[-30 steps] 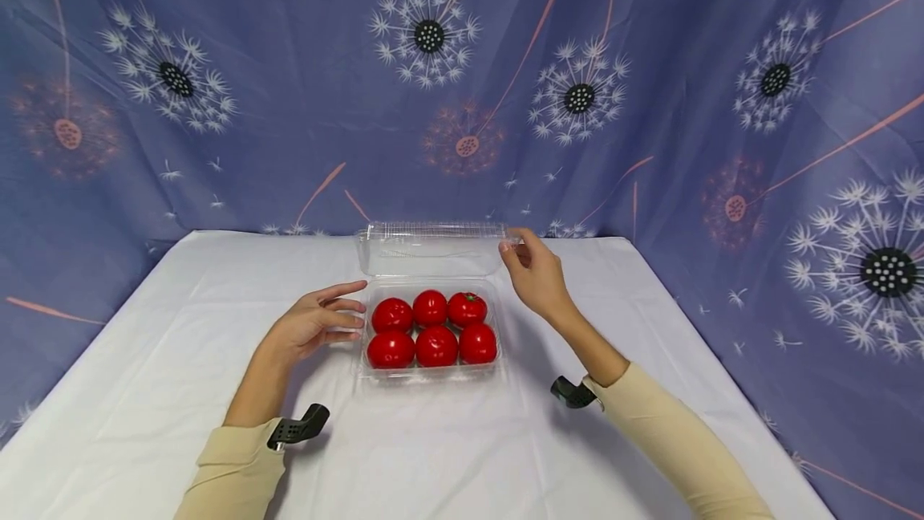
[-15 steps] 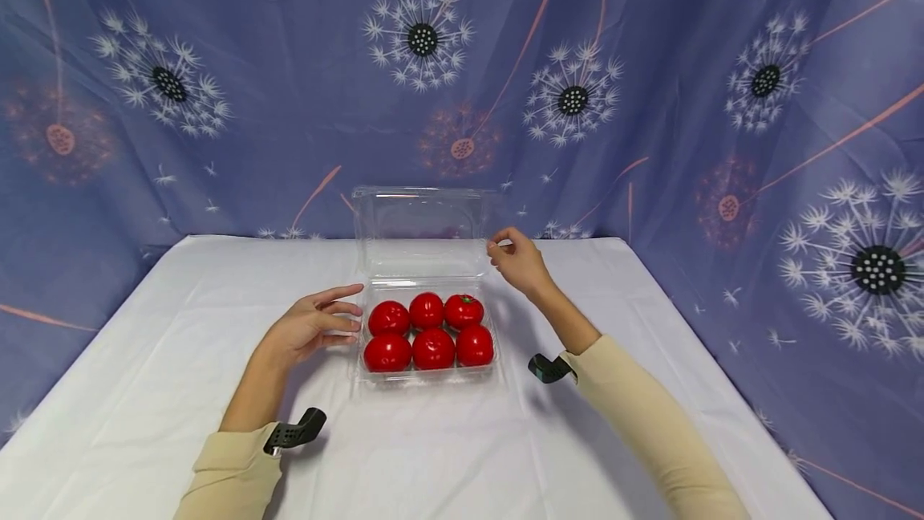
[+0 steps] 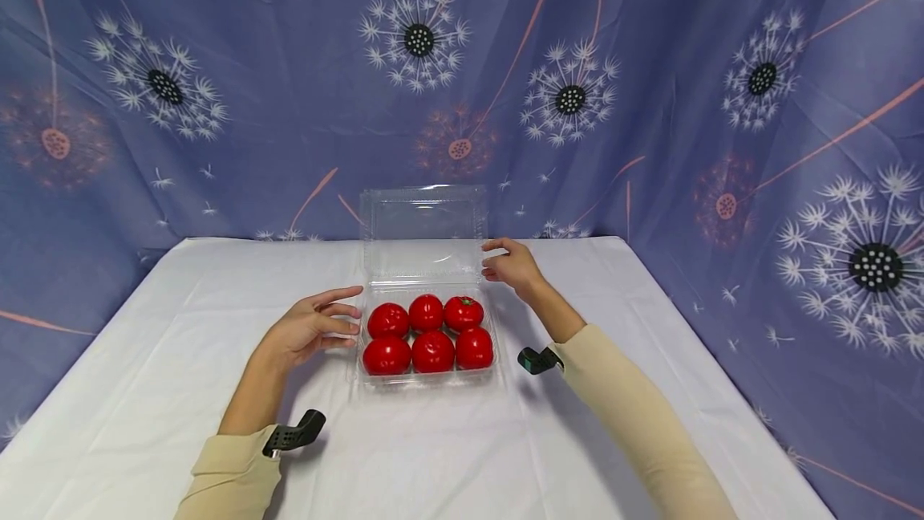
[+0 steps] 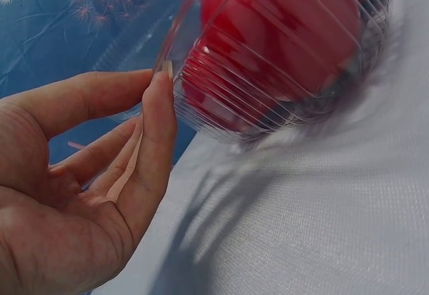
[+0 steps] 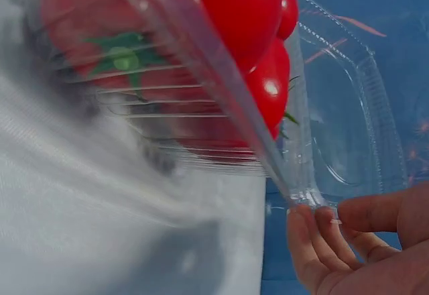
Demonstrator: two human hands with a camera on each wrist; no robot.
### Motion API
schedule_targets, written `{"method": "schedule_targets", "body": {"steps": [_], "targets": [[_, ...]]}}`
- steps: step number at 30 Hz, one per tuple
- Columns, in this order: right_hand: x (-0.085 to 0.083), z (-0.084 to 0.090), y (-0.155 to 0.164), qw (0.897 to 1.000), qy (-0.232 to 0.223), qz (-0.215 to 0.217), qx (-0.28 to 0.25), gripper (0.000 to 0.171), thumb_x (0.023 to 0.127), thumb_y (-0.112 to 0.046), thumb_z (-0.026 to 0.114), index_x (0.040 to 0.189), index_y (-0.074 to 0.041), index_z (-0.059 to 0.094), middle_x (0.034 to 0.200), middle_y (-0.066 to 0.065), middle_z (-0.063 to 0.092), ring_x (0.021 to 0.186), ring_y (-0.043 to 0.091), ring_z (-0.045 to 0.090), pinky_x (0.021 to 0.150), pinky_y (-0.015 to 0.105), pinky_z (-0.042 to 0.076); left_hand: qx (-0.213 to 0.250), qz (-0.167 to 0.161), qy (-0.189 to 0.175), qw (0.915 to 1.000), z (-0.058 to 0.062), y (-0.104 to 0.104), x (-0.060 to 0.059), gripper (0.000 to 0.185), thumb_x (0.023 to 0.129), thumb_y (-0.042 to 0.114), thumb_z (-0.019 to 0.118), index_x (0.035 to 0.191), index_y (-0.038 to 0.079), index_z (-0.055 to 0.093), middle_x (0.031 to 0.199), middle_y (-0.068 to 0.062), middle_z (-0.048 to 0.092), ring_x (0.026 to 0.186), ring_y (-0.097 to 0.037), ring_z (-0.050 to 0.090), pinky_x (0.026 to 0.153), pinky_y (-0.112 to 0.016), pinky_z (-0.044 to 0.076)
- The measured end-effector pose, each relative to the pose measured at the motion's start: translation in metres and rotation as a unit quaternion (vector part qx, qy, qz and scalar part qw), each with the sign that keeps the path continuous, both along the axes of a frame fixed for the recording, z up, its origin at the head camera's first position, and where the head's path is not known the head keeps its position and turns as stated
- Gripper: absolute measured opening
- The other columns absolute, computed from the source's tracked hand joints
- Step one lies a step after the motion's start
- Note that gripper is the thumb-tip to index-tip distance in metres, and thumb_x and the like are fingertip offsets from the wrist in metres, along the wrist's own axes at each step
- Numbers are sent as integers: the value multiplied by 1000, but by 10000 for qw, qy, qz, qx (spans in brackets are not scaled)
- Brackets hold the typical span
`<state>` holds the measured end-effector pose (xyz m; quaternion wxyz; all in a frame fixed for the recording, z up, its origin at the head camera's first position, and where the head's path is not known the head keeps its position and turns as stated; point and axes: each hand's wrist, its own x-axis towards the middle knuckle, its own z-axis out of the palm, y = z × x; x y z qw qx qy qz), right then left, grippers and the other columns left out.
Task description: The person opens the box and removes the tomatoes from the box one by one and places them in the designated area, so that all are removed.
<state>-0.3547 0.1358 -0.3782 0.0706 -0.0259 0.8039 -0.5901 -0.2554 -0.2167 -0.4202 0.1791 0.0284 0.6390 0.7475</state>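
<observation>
Several shiny red tomatoes point(image 3: 433, 352) fill a clear plastic clamshell box point(image 3: 495, 376) in two rows. Its see-through lid point(image 3: 424, 257) stands raised behind them, leaning back. At the box's left side is my left hand point(image 3: 309, 329), thumb uppermost and fingers extended; the left wrist view has its fingertips at the rim, the plastic blurring the contact. My right hand point(image 3: 514, 269) is beside the lid's lower right edge, with a gap between thumb and fingers in the head view. From the right wrist, the extended fingertips point(image 5: 301, 224) lie at the rim near the hinge.
A white cloth point(image 3: 447, 456) covers the table under the box. Blue fabric with dandelion prints point(image 3: 289, 87) hangs behind and along both sides. Each forearm wears a black wrist camera, the left one point(image 3: 294, 433) and the right one point(image 3: 540, 360).
The lid has swung up and back, away from the tomatoes. My right hand has shifted left and slightly down along the lid's right side. My left hand has stayed beside the box.
</observation>
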Motion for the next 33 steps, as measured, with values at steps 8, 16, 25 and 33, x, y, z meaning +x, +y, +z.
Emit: {"method": "schedule_targets", "body": {"steps": [8,16,25,33], "targets": [[-5,-12,-1,9991,-367,-131,-165,42,94,3,59,136,10,57,116,33,66,78,17,69,90,39,61,-4,-35,1,10000,-4,-1,-1,77,86,-9,69,156,5,38,105,-3,69,83,-14,71,73,-31,63],[-8,-20,-1,9962,-824,-167,-221,42,96,-1,56,137,12,56,131,30,62,90,20,68,99,39,57,69,-61,24,10000,-2,0,-1,78,87,-9,69,156,6,37,103,-1,69,82,-14,71,72,-30,63],[-10,-29,4,9945,-992,-90,-327,42,99,-4,54,137,13,55,133,29,62,85,14,69,81,24,60,118,-81,-6,9999,-2,1,-2,79,87,-9,68,157,5,35,104,-2,68,81,-13,71,71,-29,63],[-12,-24,4,9916,-1138,-22,-611,45,100,-5,53,141,12,51,141,30,55,122,36,63,99,34,57,62,-53,17,10000,-3,1,-2,76,88,-7,68,157,8,38,104,-3,68,82,-14,71,72,-30,63]]}}
